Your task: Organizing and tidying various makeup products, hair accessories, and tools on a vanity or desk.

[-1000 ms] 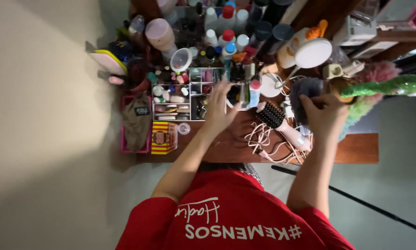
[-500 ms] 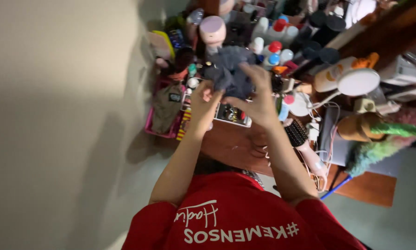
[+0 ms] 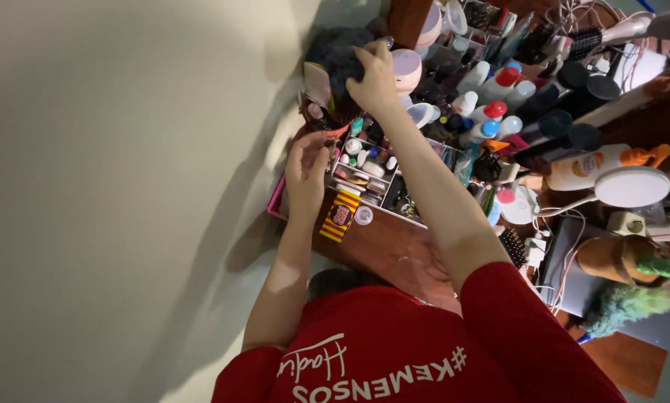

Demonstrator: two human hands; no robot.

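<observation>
Hands at the cluttered wooden desk

Right hand (image 3: pixel 374 75), upper centre of the frame, fingers clenched round a soft, fuzzy dark grey cloth (image 3: pixel 333 54), pressed against the pale wall at the desk's far corner. Cloth bunched and shapeless, matte, nap rough; no clear long axis, its bulk spreading toward the upper left of the hand, above a dark red round cup (image 3: pixel 327 123) stuffed with small items. Just right of the knuckles, a pale pink rounded plastic jar (image 3: pixel 407 69), smooth and domed.

Left hand (image 3: pixel 307 168), left of centre, fingers curled inward at the edge of a white compartmented plastic organiser tray (image 3: pixel 365 168); what it grips, if anything, cannot be told. Tray rectangular, divided into small cells packed with little round pots and tubes. Below the hand, a red-and-yellow striped cardboard box (image 3: pixel 338 218), flat and glossy, tilted, beside a small clear round lid (image 3: pixel 363 216). Pink plastic basket (image 3: pixel 275 203) peeking out at the hand's left.

Further right, a cluster of upright white plastic bottles with red and blue caps (image 3: pixel 492 112), smooth and cylindrical; a round white mirror on a thin stem (image 3: pixel 632 186); a black bristled hairbrush (image 3: pixel 514 246) amid tangled white cables; a fluffy green duster (image 3: pixel 633 302) at the lower right. Brown wooden desk (image 3: pixel 395 250), polished, bare near the red sleeve.
</observation>
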